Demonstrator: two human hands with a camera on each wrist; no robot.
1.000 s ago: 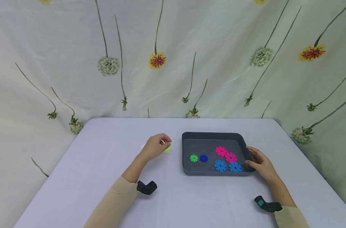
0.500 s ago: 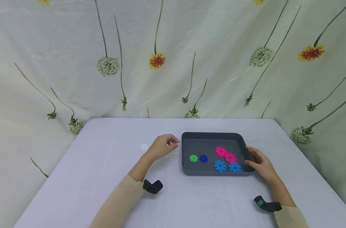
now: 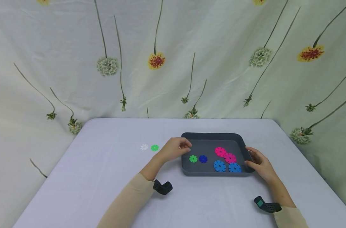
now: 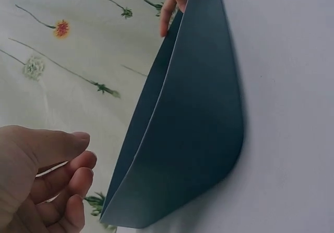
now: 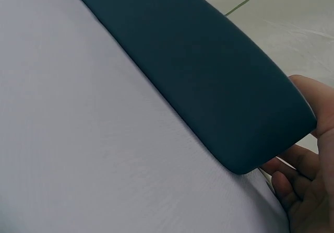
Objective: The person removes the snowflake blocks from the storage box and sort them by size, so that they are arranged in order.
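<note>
The tray (image 3: 201, 147) is coloured dark grey, and in it two pink discs (image 3: 218, 151), two blue discs (image 3: 218, 165), a navy disc (image 3: 201, 159) and a green disc (image 3: 191, 159) are seen. On the whitish table (image 3: 84, 177), a white disc (image 3: 142, 147) and another green disc (image 3: 153, 148) are shown. The pale backdrop (image 3: 227, 91) is patterned with white, yellow and red flowers (image 3: 156, 60); the sleeves (image 3: 130, 196) are coloured beige.

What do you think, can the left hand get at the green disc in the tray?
Probably yes: the left hand is raised over the left side of the open tray, and the green disc lies uncovered close by, with nothing visible blocking it.
</note>
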